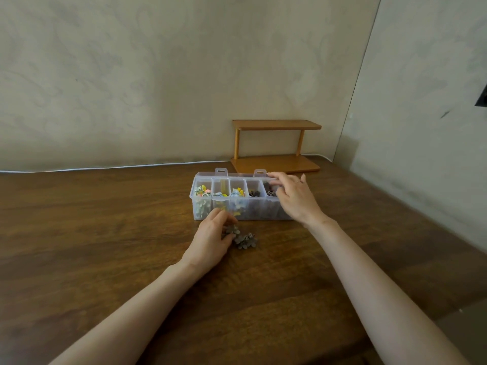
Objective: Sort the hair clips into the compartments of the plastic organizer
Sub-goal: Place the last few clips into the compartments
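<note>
A clear plastic organizer [259, 212] is set on the wooden counter [105, 233], its lid folded back and its five compartments in a row. Colourful hair clips [203, 191] are seen in the three left compartments, and dark brown clips [254, 193] in the fourth and fifth. A small pile of grey flower-shaped clips [246, 241] is left on the counter just in front of the organizer. One clip at the pile's near edge is pinched by the curled fingers and thumb of the left hand [210, 241]. The right hand [292, 196] is held over the rightmost compartment with fingers bent downward; whether anything is held there cannot be told. A small wooden shelf [276, 125] is placed behind the organizer, against the wall.
</note>
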The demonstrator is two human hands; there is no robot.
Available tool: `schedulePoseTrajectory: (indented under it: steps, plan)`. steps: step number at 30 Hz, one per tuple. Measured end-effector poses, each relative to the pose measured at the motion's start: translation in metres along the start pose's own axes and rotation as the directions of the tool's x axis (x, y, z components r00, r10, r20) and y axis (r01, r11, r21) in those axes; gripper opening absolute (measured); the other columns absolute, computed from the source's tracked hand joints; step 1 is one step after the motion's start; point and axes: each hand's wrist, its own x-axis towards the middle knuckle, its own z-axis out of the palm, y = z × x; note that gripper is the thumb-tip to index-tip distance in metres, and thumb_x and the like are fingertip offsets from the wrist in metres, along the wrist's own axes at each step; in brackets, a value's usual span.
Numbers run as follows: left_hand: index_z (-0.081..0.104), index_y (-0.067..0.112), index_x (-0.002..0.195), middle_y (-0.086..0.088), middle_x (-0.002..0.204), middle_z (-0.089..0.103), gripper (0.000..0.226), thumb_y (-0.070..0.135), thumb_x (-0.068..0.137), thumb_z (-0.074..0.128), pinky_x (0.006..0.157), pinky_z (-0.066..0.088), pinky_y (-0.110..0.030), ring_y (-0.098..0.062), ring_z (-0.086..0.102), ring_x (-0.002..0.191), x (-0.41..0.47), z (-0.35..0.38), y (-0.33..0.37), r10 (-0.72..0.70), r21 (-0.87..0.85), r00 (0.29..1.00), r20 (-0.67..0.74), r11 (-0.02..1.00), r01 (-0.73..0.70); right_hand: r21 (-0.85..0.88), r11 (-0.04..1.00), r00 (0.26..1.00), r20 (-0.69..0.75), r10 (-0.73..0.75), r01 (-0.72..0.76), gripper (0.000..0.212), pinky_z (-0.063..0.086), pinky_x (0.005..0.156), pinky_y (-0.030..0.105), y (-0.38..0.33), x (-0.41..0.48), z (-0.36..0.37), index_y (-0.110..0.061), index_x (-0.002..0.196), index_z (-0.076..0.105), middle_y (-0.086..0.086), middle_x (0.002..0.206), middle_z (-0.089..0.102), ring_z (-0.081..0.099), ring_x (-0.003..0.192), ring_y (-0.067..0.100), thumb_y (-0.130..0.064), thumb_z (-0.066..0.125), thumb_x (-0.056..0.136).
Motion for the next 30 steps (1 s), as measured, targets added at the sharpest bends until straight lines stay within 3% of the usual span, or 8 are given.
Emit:
schedulePoseTrajectory:
  steps: [2,6,8,12,17,20,24,30]
  plan:
    - [0.058,0.017,0.104,0.004,0.111,0.052,0.025,0.006,0.082,0.064,0.084,0.049,-0.018,-0.009,0.056,0.098,-0.001,0.000,0.001,0.005,0.001,1.000,-0.006,1.000,-0.005,0.028,1.000,1.000,-0.012,0.003,-0.002,0.035,0.003,0.119,0.048,0.002,-0.002,0.000,-0.021,0.129,0.049,-0.003,0.117,0.065,0.042,0.129,0.014,-0.013,0.033,0.099]
    - [0.058,0.022,0.104,0.008,0.109,0.051,0.023,0.012,0.084,0.063,0.073,0.048,-0.012,-0.001,0.056,0.086,-0.002,-0.003,0.005,0.023,-0.001,0.998,-0.050,1.000,-0.023,0.171,0.985,0.946,-0.320,0.052,0.004,0.029,0.040,0.103,0.038,-0.005,-0.008,-0.004,-0.019,0.118,0.058,-0.004,0.100,0.066,0.050,0.102,0.006,-0.011,0.042,0.096]
    - [0.059,0.021,0.104,0.008,0.109,0.052,0.022,0.011,0.084,0.063,0.070,0.048,-0.009,0.001,0.056,0.085,-0.001,-0.005,0.006,0.022,-0.034,0.997,-0.072,0.999,-0.025,0.211,0.976,0.943,-0.331,0.022,0.052,0.026,0.048,0.090,0.030,-0.012,-0.012,-0.007,-0.019,0.112,0.062,-0.004,0.096,0.066,0.055,0.097,0.007,-0.008,0.047,0.093]
    - [0.058,0.016,0.105,0.002,0.106,0.058,0.026,0.006,0.082,0.064,0.073,0.048,-0.008,-0.005,0.057,0.092,-0.001,-0.005,0.010,0.029,-0.105,0.995,-0.096,0.994,-0.039,0.303,0.943,0.976,-0.201,-0.078,0.138,0.023,0.053,0.075,0.021,-0.030,-0.027,-0.007,-0.018,0.105,0.065,-0.004,0.088,0.066,0.063,0.083,0.006,-0.004,0.052,0.091]
    - [0.058,0.011,0.102,-0.001,0.107,0.057,0.026,0.001,0.079,0.066,0.077,0.046,-0.005,-0.008,0.057,0.093,-0.002,-0.004,0.015,0.107,-0.087,0.982,-0.156,0.989,-0.121,0.450,0.892,0.992,0.128,-0.019,-0.041,0.021,0.056,0.076,0.026,-0.049,-0.045,0.010,-0.022,0.110,0.061,0.000,0.096,0.062,0.063,0.087,0.013,-0.028,0.062,0.089]
    - [0.058,0.010,0.104,0.000,0.109,0.052,0.028,0.000,0.080,0.065,0.081,0.045,-0.004,-0.008,0.056,0.094,-0.003,-0.003,0.019,0.168,-0.046,0.972,-0.162,0.983,-0.178,0.544,0.834,0.977,0.210,-0.032,-0.090,0.027,0.054,0.077,0.021,-0.055,-0.047,0.014,-0.019,0.113,0.060,0.000,0.099,0.064,0.063,0.094,0.010,-0.025,0.065,0.087]
    - [0.050,0.015,0.114,0.006,0.114,0.046,0.039,0.012,0.080,0.068,0.083,0.049,-0.012,-0.003,0.053,0.097,-0.004,-0.003,0.022,0.123,-0.067,0.981,-0.149,0.989,-0.134,0.592,0.803,0.993,0.119,0.006,-0.076,0.022,0.053,0.071,0.019,-0.052,-0.046,0.008,-0.017,0.107,0.062,0.003,0.095,0.062,0.061,0.088,0.012,-0.012,0.064,0.086]
    - [0.049,0.024,0.114,0.011,0.111,0.047,0.047,0.045,0.076,0.066,0.086,0.047,-0.023,-0.005,0.047,0.101,-0.006,-0.001,0.014,0.053,0.117,0.994,0.099,0.991,-0.065,0.537,0.841,0.931,-0.265,0.251,-0.074,0.012,0.048,0.068,0.011,-0.019,-0.031,-0.013,-0.012,0.094,0.066,-0.001,0.091,0.066,0.061,0.082,0.005,-0.008,0.068,0.083]
